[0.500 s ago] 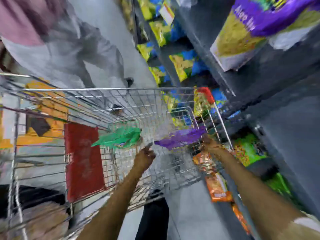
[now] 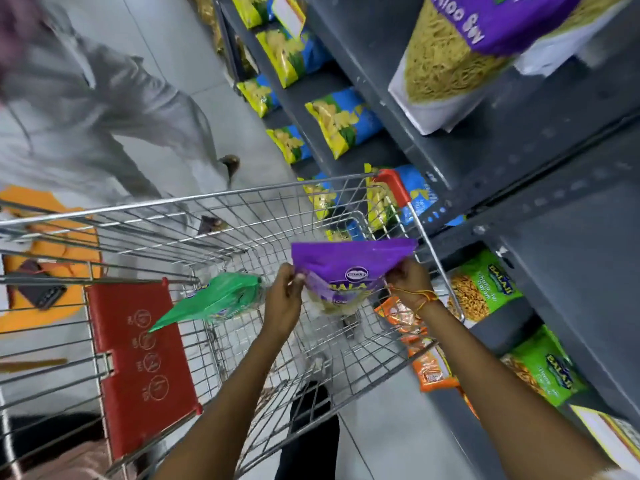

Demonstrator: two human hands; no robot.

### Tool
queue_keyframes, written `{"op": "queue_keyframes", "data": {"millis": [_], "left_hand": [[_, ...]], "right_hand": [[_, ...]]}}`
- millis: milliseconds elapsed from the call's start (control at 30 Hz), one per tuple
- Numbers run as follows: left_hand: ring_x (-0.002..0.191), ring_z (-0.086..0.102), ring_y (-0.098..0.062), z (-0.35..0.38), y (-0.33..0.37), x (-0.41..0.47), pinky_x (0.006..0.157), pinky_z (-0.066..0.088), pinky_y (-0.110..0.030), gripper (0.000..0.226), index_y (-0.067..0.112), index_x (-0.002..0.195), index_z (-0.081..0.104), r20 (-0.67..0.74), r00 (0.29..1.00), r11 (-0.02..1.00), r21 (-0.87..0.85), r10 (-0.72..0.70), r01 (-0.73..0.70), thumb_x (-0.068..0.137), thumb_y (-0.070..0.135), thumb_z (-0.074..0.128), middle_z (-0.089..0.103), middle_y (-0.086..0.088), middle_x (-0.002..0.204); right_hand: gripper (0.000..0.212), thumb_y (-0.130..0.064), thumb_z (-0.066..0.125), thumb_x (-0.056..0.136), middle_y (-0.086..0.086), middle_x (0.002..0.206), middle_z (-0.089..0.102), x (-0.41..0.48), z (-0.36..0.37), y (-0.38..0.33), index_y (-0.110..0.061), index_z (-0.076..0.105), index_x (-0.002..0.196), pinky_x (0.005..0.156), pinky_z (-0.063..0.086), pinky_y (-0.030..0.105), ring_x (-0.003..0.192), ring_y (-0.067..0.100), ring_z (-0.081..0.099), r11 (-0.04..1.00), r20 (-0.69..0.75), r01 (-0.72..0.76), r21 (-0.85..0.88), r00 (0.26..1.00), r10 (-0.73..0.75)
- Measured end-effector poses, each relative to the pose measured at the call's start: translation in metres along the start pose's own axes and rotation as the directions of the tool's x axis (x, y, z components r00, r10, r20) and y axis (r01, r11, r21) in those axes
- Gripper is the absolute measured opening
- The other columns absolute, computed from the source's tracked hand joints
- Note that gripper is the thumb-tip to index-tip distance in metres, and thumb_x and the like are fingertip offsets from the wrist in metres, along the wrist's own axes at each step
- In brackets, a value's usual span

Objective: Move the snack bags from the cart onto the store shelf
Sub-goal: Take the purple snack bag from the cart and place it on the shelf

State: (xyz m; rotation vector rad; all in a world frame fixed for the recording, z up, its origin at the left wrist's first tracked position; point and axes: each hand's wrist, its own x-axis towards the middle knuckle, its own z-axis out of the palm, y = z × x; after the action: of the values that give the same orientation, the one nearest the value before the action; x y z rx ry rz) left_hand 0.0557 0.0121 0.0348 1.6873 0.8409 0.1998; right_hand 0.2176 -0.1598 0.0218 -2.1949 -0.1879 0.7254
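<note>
A purple snack bag (image 2: 349,263) hangs above the wire cart (image 2: 242,199), held at both sides. My left hand (image 2: 284,296) pinches its left edge and my right hand (image 2: 408,282) pinches its right edge. A green snack bag (image 2: 214,299) lies in the cart to the left of my left hand, against the red child-seat flap (image 2: 138,362). The dark grey store shelf (image 2: 519,157) rises on the right, with a large purple snack bag (image 2: 467,39) standing on an upper level.
Yellow-and-blue bags (image 2: 343,121) fill the far shelf levels. Green bags (image 2: 481,289) and orange bags (image 2: 429,365) sit low on the right. Another person in grey trousers (image 2: 104,109) stands beyond the cart. An orange floor mark (image 2: 45,258) lies at the left.
The purple bag has risen from flat in the cart to hanging upright, and my left hand has moved right to grip its left edge. The view has shifted closer to the cart.
</note>
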Motion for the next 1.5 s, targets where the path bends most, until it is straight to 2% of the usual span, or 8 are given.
{"op": "queue_keyframes", "data": {"millis": [133, 333, 533, 667, 833, 1000, 1133, 1500], "left_hand": [[0.054, 0.043, 0.002, -0.016, 0.077, -0.025, 0.052, 0.030, -0.020, 0.023, 0.030, 0.070, 0.038, -0.027, 0.958, 0.957, 0.048, 0.286, -0.285, 0.087, 0.046, 0.040, 0.052, 0.018, 0.061], [0.065, 0.045, -0.005, 0.006, 0.192, -0.107, 0.063, 0.038, -0.029, 0.015, 0.032, 0.073, 0.045, 0.021, 0.858, 0.850, -0.155, 0.513, -0.504, 0.084, 0.042, 0.044, 0.054, 0.012, 0.066], [0.055, 0.038, 0.005, 0.064, 0.254, -0.240, 0.056, 0.035, -0.020, 0.017, 0.014, 0.076, 0.046, 0.191, 0.721, 0.743, -0.259, 0.666, -0.618, 0.086, 0.028, 0.046, 0.043, 0.002, 0.062], [0.068, 0.042, -0.011, 0.105, 0.260, -0.318, 0.064, 0.044, -0.038, 0.018, 0.028, 0.068, 0.044, 0.319, 0.684, 0.754, -0.316, 0.656, -0.576, 0.084, 0.037, 0.047, 0.044, -0.010, 0.071], [0.070, 0.041, -0.018, 0.132, 0.261, -0.382, 0.067, 0.044, -0.044, 0.020, 0.030, 0.067, 0.047, 0.397, 0.655, 0.766, -0.340, 0.643, -0.546, 0.076, 0.048, 0.049, 0.044, -0.010, 0.072], [0.068, 0.041, -0.021, 0.140, 0.263, -0.420, 0.066, 0.042, -0.041, 0.026, 0.027, 0.069, 0.043, 0.451, 0.626, 0.771, -0.352, 0.636, -0.530, 0.074, 0.052, 0.047, 0.046, -0.011, 0.076], [0.068, 0.041, -0.023, 0.150, 0.263, -0.433, 0.066, 0.040, -0.041, 0.028, 0.027, 0.069, 0.043, 0.485, 0.602, 0.772, -0.349, 0.634, -0.531, 0.075, 0.053, 0.048, 0.046, -0.009, 0.077], [0.067, 0.036, -0.021, 0.224, 0.254, -0.420, 0.065, 0.039, -0.040, 0.036, 0.021, 0.069, 0.041, 0.541, 0.580, 0.789, -0.336, 0.609, -0.515, 0.074, 0.056, 0.047, 0.041, -0.011, 0.071]], "right_hand": [[0.026, 0.003, 0.047, 0.067, -0.008, 0.071, 0.067, -0.067, -0.049, -0.043, 0.005, 0.057, 0.091, 0.060, 0.041, 0.000, 0.060, -0.018, 0.054, 0.937, -0.052, 0.190, 0.293, 0.982, -0.182], [0.043, 0.008, 0.066, 0.066, -0.026, 0.059, 0.067, -0.201, -0.143, -0.059, -0.034, 0.070, 0.070, 0.064, 0.047, 0.005, 0.061, -0.012, 0.057, 0.780, -0.383, 0.439, 0.445, 0.881, -0.277], [0.023, -0.013, 0.051, 0.081, -0.029, 0.063, 0.066, -0.359, -0.221, -0.019, -0.030, 0.063, 0.072, 0.060, 0.044, 0.007, 0.060, -0.011, 0.054, 0.695, -0.710, 0.627, 0.352, 0.662, -0.238], [0.029, -0.020, 0.055, 0.085, -0.019, 0.046, 0.051, -0.445, -0.254, 0.025, -0.027, 0.046, 0.058, 0.051, 0.033, 0.016, 0.048, -0.004, 0.037, 0.757, -0.846, 0.611, 0.231, 0.511, -0.154], [0.023, -0.047, 0.052, 0.071, 0.015, 0.065, 0.050, -0.518, -0.271, 0.068, -0.026, 0.055, 0.063, 0.057, 0.032, 0.037, 0.064, 0.021, 0.040, 0.775, -0.879, 0.590, 0.227, 0.466, -0.098], [0.020, -0.039, 0.054, 0.076, -0.009, 0.049, 0.057, -0.555, -0.279, 0.088, -0.025, 0.056, 0.063, 0.058, 0.037, 0.033, 0.057, 0.014, 0.046, 0.778, -0.903, 0.588, 0.223, 0.426, -0.064], [0.021, -0.039, 0.054, 0.076, 0.006, 0.058, 0.057, -0.569, -0.284, 0.100, -0.022, 0.054, 0.063, 0.058, 0.035, 0.031, 0.061, 0.015, 0.046, 0.749, -0.905, 0.620, 0.236, 0.420, -0.063], [0.017, -0.032, 0.053, 0.076, -0.017, 0.044, 0.061, -0.546, -0.308, 0.152, -0.023, 0.052, 0.062, 0.045, 0.039, 0.014, 0.044, -0.004, 0.049, 0.762, -0.919, 0.581, 0.285, 0.391, 0.046]]}}
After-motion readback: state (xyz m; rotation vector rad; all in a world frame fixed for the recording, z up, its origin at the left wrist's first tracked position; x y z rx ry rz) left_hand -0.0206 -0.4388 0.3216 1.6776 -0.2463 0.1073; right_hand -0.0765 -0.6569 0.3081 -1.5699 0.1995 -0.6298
